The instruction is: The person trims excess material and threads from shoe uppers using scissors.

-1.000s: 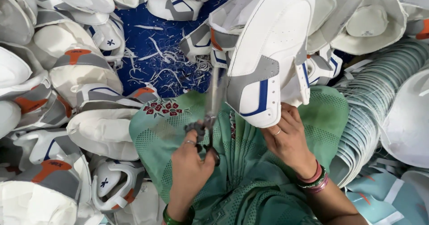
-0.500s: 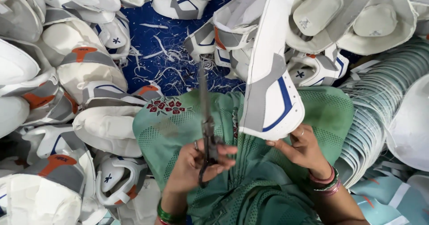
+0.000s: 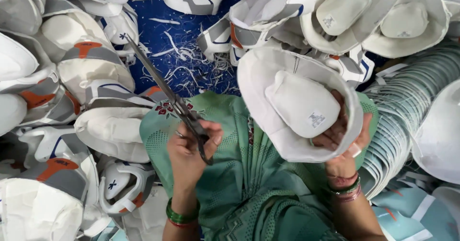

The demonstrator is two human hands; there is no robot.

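Note:
My left hand [image 3: 191, 150] grips a pair of long metal scissors [image 3: 158, 85] by the handles, blades closed and pointing up and to the left. My right hand [image 3: 342, 138] holds a white shoe upper [image 3: 292, 102] turned so its open inside and white tongue face me. Both hands rest above my lap, which is covered by green patterned cloth [image 3: 249, 183]. The scissors and the shoe upper are apart.
Heaps of white shoe uppers with grey, blue and orange panels [image 3: 72, 78] surround me on the left and top. A stack of pale blue insoles [image 3: 407, 116] fans out on the right. White thread and trim scraps lie on blue cloth [image 3: 182, 54] ahead.
The shoe upper has been turned from its outer side to its open inside facing me. The scissors have swung from upright to slanting up-left, away from the upper.

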